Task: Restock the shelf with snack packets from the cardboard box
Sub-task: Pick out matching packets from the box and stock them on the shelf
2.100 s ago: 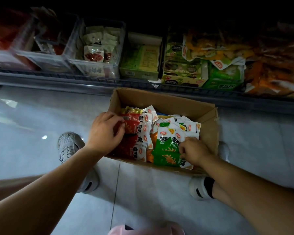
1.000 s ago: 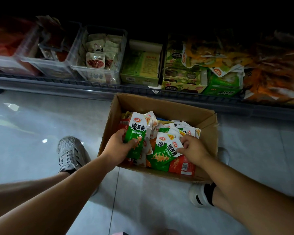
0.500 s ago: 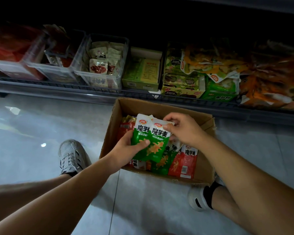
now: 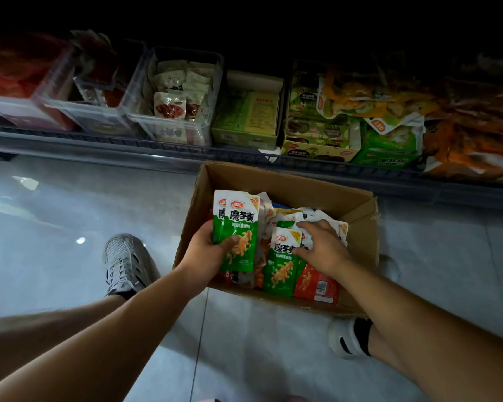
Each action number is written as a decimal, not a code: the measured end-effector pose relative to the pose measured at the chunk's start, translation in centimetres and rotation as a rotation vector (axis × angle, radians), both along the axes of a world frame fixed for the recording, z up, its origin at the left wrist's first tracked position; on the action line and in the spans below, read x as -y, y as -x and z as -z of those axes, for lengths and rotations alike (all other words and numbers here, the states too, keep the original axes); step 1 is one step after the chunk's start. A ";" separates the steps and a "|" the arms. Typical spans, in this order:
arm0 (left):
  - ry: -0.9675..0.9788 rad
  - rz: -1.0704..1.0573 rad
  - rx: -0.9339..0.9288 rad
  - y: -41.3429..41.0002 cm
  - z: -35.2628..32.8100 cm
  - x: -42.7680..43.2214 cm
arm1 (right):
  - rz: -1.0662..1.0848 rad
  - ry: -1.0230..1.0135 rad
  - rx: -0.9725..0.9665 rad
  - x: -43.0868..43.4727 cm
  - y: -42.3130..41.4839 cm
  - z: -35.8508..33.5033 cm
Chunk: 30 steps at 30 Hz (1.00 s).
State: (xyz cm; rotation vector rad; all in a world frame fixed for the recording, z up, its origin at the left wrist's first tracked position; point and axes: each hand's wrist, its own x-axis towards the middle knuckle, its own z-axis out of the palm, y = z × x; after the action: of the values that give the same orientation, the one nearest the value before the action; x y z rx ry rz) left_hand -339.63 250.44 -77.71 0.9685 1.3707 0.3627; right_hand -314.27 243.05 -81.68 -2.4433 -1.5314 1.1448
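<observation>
Left hand (image 4: 212,250) grips two green packets (image 4: 240,227) upright as a stack, so the right hand (image 4: 321,248), fingers spread, searches the box (image 4: 288,181) for another.

Rocking a laced grey mesh sneaker (image 4: 125,262) on the left foot and a white shoe (image 4: 341,342) with a dark side slot over a black sock (image 4: 362,332) on the right. Bare forearms and lower legs. Hint of pink (image 4: 208,400) at the bottom edge, unclear what.
</observation>
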 end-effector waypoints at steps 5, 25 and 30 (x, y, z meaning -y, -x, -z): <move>-0.006 0.020 -0.002 -0.2 0.2 0.0 | -0.007 -0.010 -0.022 0.1 0.5 1.1; 0.255 -0.028 0.278 -1.7 -1.2 0.5 | 0.203 -0.277 -0.478 -4.9 3.3 -7.3; 0.111 0.046 0.144 -1.3 -0.8 0.6 | 0.323 -0.268 -0.523 -4.5 3.1 -6.4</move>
State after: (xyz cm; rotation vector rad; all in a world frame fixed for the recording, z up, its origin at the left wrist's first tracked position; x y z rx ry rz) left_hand -338.31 249.88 -76.94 0.8645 1.2230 0.3125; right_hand -317.35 247.57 -75.33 -1.9163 -1.0181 1.2763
